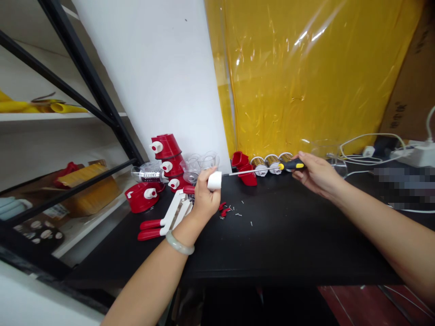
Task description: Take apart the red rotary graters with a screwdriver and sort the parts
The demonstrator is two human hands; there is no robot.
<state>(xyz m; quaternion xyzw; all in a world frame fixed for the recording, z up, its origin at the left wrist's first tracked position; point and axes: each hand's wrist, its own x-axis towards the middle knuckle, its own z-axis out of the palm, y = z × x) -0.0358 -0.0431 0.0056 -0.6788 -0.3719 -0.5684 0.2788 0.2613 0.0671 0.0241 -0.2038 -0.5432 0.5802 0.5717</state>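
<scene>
My left hand (206,195) is closed around a white round plastic part (214,180), held up above the black table. In my right hand (314,174) is a screwdriver (291,166) with a black and yellow handle, its long shaft lying level and pointing left. The shaft's tip reaches the white part; whether it sits on a screw cannot be made out. Below the left hand lie small red parts (224,210) and several loose screws (239,214). White handles with red grips (151,228) rest on the table left of that hand.
Red grater bodies (169,147) are stacked at the back left, near clear plastic cups (207,160). Red hoppers (245,170) and several grater drums (272,164) line the back. White cables (370,156) lie at the right. A black-framed shelf (84,68) stands left.
</scene>
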